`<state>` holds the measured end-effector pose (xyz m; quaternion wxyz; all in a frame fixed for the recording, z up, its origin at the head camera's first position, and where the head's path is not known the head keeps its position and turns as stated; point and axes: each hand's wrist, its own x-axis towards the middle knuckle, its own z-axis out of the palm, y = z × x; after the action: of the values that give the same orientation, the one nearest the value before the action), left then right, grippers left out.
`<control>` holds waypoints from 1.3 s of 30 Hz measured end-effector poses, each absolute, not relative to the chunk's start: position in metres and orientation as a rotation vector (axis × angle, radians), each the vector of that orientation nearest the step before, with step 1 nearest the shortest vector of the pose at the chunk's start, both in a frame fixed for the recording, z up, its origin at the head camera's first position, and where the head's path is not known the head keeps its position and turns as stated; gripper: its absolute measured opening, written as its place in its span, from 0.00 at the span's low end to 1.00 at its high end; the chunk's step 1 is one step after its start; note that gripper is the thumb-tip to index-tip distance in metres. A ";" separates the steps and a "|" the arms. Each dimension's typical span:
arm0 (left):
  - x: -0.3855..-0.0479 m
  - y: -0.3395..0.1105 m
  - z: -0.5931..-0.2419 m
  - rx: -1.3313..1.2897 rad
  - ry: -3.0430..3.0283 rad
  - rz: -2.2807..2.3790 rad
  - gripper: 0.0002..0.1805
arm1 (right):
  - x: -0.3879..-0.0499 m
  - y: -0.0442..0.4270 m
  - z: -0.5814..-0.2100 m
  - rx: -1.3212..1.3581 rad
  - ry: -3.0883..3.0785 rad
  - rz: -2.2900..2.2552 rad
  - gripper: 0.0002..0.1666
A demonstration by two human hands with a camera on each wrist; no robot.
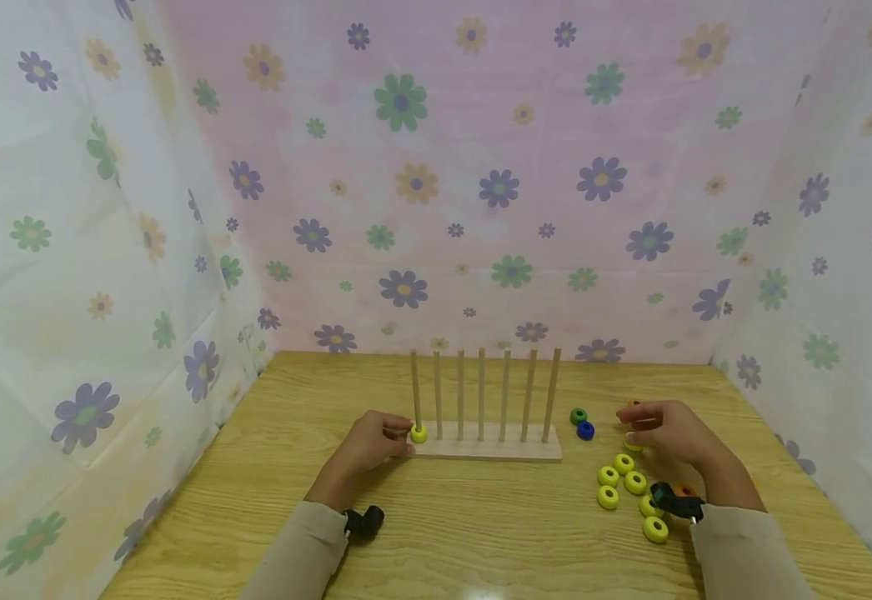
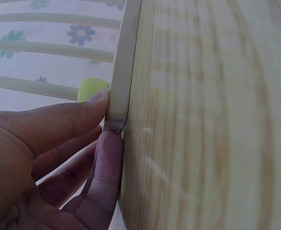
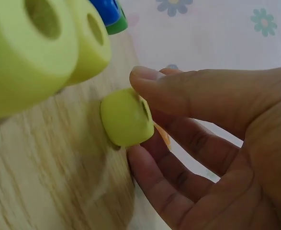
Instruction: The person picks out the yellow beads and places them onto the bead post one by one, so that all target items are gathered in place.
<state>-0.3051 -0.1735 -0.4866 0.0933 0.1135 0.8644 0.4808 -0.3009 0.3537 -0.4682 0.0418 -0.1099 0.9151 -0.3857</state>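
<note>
Peg rack: We see a light wooden base (image 1: 484, 451) at lower centre of the head frame, carrying a row of seven upright pegs (image 1: 481, 396).
Loaded peg: One seated yellow ring (image 1: 418, 435) sits around the leftmost peg, down at the base; we observe no gap beneath it.
Left hand (image 1: 371, 442): We find it just left of centre, low in the frame, clamped on the left end of the wooden base, with the thumb beside the seated yellow ring.
Right hand (image 1: 669, 431): We locate it at lower right, thumb and fingers closed on opposite sides of a pinched yellow ring (image 3: 123, 119).
Loose yellow rings (image 1: 608, 476): We count six on the tabletop (image 1: 481, 525), grouped at lower right below the right hand; one is partly covered by the right wrist camera (image 1: 674, 501).
Green ring (image 1: 578, 416) and blue ring (image 1: 585, 431): We note these touching or nearly so, between the rack and the right hand.
Orange rings (image 1: 686, 491): We make out two, both partly hidden, one behind the right hand and one beside its wrist.
Backdrop: We see a flowered curtain (image 1: 451, 150) across the upper frame.
</note>
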 end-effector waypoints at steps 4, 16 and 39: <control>-0.306 -0.174 -0.487 0.324 2.561 1.428 0.24 | -0.302 0.355 -0.472 -0.322 2.775 -1.177 0.27; -0.307 -0.173 -0.487 0.339 2.554 1.429 0.23 | -0.303 0.365 -0.476 -0.370 2.785 -1.093 0.32; -0.305 -0.173 -0.485 0.330 2.578 1.407 0.23 | -0.303 0.370 -0.477 -0.338 2.776 -1.069 0.26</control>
<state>-0.3053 -0.1729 -0.4852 0.0928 0.1112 0.8685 0.4741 -0.3032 0.3705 -0.4772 0.0739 -0.1127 0.9247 -0.3560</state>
